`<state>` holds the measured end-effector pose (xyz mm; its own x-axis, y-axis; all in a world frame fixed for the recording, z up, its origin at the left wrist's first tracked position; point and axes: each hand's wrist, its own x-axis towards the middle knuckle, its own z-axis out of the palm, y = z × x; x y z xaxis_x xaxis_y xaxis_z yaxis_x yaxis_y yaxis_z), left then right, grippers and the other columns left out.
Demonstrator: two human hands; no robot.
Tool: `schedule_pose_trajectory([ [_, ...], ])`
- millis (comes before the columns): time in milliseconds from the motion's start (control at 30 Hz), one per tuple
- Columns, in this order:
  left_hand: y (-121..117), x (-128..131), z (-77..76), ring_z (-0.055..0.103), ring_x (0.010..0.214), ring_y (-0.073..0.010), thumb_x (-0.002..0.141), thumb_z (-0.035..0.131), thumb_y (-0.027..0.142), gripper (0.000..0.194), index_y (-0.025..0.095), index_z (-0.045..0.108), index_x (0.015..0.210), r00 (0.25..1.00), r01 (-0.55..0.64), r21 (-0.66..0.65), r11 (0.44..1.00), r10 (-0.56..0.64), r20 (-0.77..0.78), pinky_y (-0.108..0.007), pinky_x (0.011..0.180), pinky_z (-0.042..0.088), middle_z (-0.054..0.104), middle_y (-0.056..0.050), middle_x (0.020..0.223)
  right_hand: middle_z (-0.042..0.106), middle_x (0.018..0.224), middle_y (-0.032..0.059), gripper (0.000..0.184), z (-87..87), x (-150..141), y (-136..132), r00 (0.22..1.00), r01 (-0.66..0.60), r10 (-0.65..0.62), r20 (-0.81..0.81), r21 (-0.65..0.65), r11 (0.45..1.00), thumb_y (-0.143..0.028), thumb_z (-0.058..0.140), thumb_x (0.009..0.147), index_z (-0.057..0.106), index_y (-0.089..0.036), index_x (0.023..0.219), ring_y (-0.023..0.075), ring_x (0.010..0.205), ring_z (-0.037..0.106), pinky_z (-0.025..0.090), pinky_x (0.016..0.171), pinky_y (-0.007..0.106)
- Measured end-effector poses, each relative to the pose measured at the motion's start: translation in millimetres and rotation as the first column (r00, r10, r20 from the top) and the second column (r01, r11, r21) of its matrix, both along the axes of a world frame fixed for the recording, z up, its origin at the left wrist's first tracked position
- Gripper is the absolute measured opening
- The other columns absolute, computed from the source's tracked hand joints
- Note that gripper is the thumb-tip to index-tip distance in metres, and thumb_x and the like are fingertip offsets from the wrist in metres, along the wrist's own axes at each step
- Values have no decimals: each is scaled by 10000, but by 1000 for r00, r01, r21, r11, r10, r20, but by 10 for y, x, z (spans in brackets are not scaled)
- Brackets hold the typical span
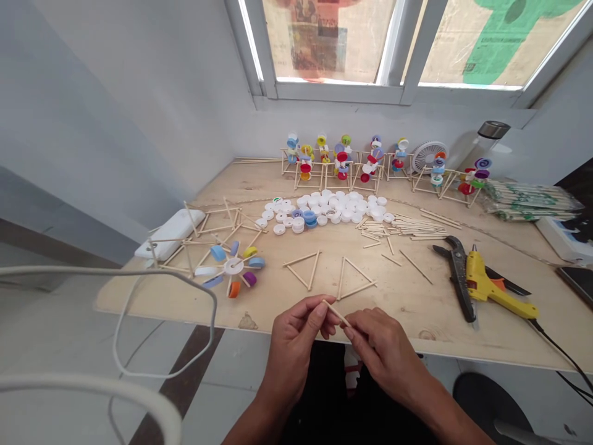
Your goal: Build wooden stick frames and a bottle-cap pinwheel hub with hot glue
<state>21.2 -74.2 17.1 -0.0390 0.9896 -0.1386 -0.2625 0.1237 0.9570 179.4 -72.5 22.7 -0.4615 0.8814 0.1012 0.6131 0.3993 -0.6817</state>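
Between my two hands is a short wooden stick (337,314), held just above the table's front edge. My left hand (296,334) pinches its upper left end between thumb and fingers. The lower right end sits in the closed fingers of my right hand (382,343). Just beyond my hands lie two stick triangles, a left triangle (314,272) and a right triangle (343,278). A wheel of coloured bottle caps (233,266) rests farther left, near bare stick frames (204,212).
White bottle caps (347,207) are heaped mid-table beside loose sticks (417,225). Finished cap-wheel models (341,167) line the wall. To the right lie a yellow glue gun (486,287), black-handled cutters (458,272) and bagged sticks (523,201). A white cable (214,309) hangs at left.
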Motion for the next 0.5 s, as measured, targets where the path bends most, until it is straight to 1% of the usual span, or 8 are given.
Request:
schedule_pose_trajectory([
  [100, -121, -22, -51, 555, 612, -125, 808, 595, 299, 238, 129, 672, 955, 999, 6, -52, 999, -8, -35, -245, 612, 457, 664, -43, 681, 565, 686, -5, 214, -70, -24, -132, 999, 10, -11, 39, 38, 999, -195, 373, 929, 512, -197, 767, 134, 648, 488, 319, 649, 271],
  [233, -277, -45, -103, 564, 601, -137, 783, 614, 325, 264, 126, 685, 942, 999, -22, -125, 992, 17, -39, -251, 608, 469, 663, -43, 655, 551, 659, -4, 218, -172, -74, -301, 997, 11, -21, 78, 125, 992, -161, 374, 911, 488, -192, 728, 135, 610, 457, 290, 621, 277],
  [367, -384, -42, -93, 560, 582, -137, 754, 635, 339, 248, 138, 704, 881, 996, -74, -165, 983, 63, -68, -241, 592, 471, 656, -37, 629, 559, 655, 9, 215, -293, -132, -417, 996, 1, -20, 85, 216, 976, -120, 362, 892, 506, -183, 745, 143, 599, 448, 272, 618, 291],
  [433, -423, -30, -74, 551, 560, -135, 740, 644, 342, 230, 145, 711, 837, 991, -108, -177, 978, 92, -93, -237, 573, 467, 643, -29, 602, 562, 640, 9, 219, -349, -157, -461, 997, -10, -8, 75, 238, 971, -113, 357, 886, 506, -182, 741, 141, 573, 433, 264, 605, 292],
  [500, -456, -15, -58, 540, 540, -130, 735, 644, 333, 206, 154, 710, 812, 986, -144, -182, 973, 125, -112, -230, 559, 460, 631, -17, 579, 569, 635, 9, 221, -393, -179, -502, 999, -20, 8, 54, 232, 973, -119, 352, 886, 512, -183, 748, 139, 558, 429, 261, 591, 289],
])
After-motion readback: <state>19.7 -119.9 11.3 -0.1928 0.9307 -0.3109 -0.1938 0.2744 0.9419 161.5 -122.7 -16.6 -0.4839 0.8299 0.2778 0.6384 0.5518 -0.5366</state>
